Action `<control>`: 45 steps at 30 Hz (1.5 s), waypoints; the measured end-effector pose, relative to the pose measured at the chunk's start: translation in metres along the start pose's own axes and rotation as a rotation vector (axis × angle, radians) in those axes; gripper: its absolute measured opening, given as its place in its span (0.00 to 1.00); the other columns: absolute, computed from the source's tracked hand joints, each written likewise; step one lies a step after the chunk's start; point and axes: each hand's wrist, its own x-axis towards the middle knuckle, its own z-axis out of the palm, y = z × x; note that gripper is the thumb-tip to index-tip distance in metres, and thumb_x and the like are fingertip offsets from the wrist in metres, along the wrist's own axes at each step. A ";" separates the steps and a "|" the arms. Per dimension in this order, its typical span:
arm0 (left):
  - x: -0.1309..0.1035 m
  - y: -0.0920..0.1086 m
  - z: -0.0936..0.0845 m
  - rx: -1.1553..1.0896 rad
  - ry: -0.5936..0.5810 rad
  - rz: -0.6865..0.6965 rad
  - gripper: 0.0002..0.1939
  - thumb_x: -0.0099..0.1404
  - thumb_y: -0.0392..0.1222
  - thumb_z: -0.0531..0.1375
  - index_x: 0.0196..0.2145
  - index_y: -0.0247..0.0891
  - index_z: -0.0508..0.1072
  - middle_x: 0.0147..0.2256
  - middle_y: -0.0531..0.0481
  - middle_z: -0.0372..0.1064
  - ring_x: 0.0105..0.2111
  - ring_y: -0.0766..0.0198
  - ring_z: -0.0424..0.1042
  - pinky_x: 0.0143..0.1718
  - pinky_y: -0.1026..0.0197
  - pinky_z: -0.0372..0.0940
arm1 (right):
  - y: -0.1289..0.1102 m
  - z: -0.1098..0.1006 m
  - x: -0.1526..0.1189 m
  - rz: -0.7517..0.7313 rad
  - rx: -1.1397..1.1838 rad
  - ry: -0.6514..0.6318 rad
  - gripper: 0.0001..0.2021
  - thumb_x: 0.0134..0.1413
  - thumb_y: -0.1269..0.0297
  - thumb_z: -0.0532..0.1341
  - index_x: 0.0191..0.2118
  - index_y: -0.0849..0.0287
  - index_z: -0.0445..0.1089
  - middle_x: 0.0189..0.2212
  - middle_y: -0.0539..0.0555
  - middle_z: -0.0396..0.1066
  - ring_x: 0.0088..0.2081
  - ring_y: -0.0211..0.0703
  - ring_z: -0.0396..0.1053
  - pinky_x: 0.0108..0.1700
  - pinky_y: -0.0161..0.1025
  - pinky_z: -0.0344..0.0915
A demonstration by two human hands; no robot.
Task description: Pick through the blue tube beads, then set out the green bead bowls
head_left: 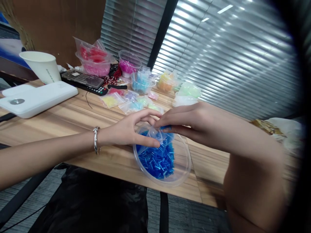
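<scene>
Both hands meet over a clear plastic bowl [162, 161] of blue tube beads [159, 160] that sits at the near edge of the wooden table [73, 119], at about six o'clock in the view. The left hand [132, 129], with a bracelet [96, 139] on its wrist, and the right hand [187, 121] each pinch a small clear plastic bag [159, 134] by its mouth, fingers narrowed onto the film rather than spread. The step in hand looks like filling or opening the bag above the bowl; whether beads are going in cannot be told. The next move would call for keeping the mouth of the bag held apart and low over the bowl, so loose beads fall back inside. The beads are short, glossy and bright blue, heaped toward the near side. At twelve o'clock lie small bags and tubs of pink, yellow and green beads [143, 82]; at ten o'clock stands a paper cup [41, 66] by a white device [36, 97].
</scene>
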 end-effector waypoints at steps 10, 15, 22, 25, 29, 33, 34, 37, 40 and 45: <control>-0.001 0.000 -0.001 -0.016 -0.030 -0.017 0.34 0.54 0.45 0.70 0.56 0.43 0.64 0.50 0.48 0.69 0.52 0.55 0.69 0.53 0.54 0.64 | -0.009 0.001 0.000 0.011 -0.057 0.008 0.12 0.66 0.64 0.56 0.50 0.55 0.74 0.48 0.54 0.75 0.43 0.41 0.74 0.42 0.35 0.66; -0.001 -0.001 -0.001 -0.005 -0.020 0.017 0.32 0.54 0.45 0.71 0.54 0.43 0.65 0.49 0.49 0.69 0.52 0.56 0.69 0.54 0.54 0.63 | -0.006 0.002 -0.002 -0.016 -0.040 0.020 0.13 0.66 0.64 0.56 0.52 0.55 0.73 0.49 0.55 0.74 0.45 0.41 0.74 0.43 0.35 0.67; 0.000 0.000 -0.001 0.001 -0.027 0.023 0.33 0.54 0.45 0.70 0.56 0.42 0.65 0.49 0.47 0.70 0.52 0.56 0.69 0.55 0.52 0.62 | -0.009 -0.001 -0.002 -0.016 -0.006 -0.006 0.15 0.67 0.68 0.53 0.54 0.54 0.72 0.49 0.53 0.75 0.44 0.40 0.74 0.42 0.34 0.67; 0.000 0.002 -0.001 0.012 -0.020 0.012 0.32 0.54 0.45 0.70 0.54 0.41 0.65 0.49 0.47 0.70 0.51 0.56 0.69 0.55 0.52 0.62 | -0.012 -0.003 -0.002 0.011 0.012 -0.013 0.16 0.68 0.68 0.51 0.53 0.55 0.72 0.49 0.53 0.75 0.45 0.40 0.74 0.44 0.35 0.68; 0.000 0.005 0.000 0.019 -0.016 0.008 0.32 0.54 0.45 0.70 0.54 0.41 0.65 0.47 0.47 0.71 0.50 0.56 0.71 0.54 0.52 0.63 | -0.012 -0.005 -0.003 0.033 0.033 -0.034 0.16 0.66 0.69 0.51 0.53 0.55 0.72 0.48 0.54 0.75 0.45 0.42 0.74 0.44 0.36 0.68; -0.001 0.005 -0.001 0.037 -0.023 0.007 0.31 0.54 0.46 0.70 0.54 0.42 0.66 0.48 0.47 0.71 0.50 0.56 0.70 0.54 0.52 0.63 | -0.012 -0.004 -0.003 0.014 0.035 -0.033 0.16 0.66 0.70 0.52 0.53 0.55 0.72 0.46 0.54 0.76 0.42 0.41 0.74 0.41 0.35 0.67; -0.001 0.005 -0.001 0.046 -0.022 0.011 0.31 0.55 0.46 0.70 0.54 0.42 0.66 0.48 0.47 0.71 0.51 0.56 0.70 0.54 0.52 0.63 | -0.012 -0.004 -0.002 0.014 0.030 -0.037 0.16 0.67 0.70 0.52 0.53 0.55 0.72 0.46 0.54 0.76 0.41 0.40 0.74 0.40 0.35 0.66; -0.001 0.005 -0.001 0.070 -0.018 0.019 0.31 0.55 0.47 0.70 0.54 0.42 0.66 0.48 0.47 0.71 0.51 0.57 0.70 0.55 0.52 0.62 | -0.011 -0.003 -0.001 0.014 0.023 -0.055 0.15 0.67 0.68 0.52 0.51 0.56 0.73 0.44 0.55 0.76 0.39 0.39 0.74 0.38 0.34 0.65; -0.001 0.005 -0.001 0.085 -0.014 0.014 0.31 0.55 0.47 0.70 0.54 0.42 0.66 0.49 0.46 0.70 0.52 0.56 0.69 0.55 0.52 0.63 | -0.008 -0.005 -0.004 0.016 0.054 -0.078 0.13 0.66 0.65 0.54 0.47 0.57 0.74 0.41 0.54 0.77 0.37 0.39 0.73 0.36 0.34 0.65; -0.001 0.005 0.000 0.101 -0.027 0.032 0.29 0.58 0.47 0.67 0.55 0.40 0.65 0.49 0.45 0.70 0.52 0.57 0.69 0.55 0.54 0.63 | -0.008 -0.012 -0.016 -0.001 0.194 -0.193 0.12 0.65 0.67 0.55 0.49 0.55 0.72 0.44 0.53 0.75 0.43 0.39 0.73 0.43 0.34 0.67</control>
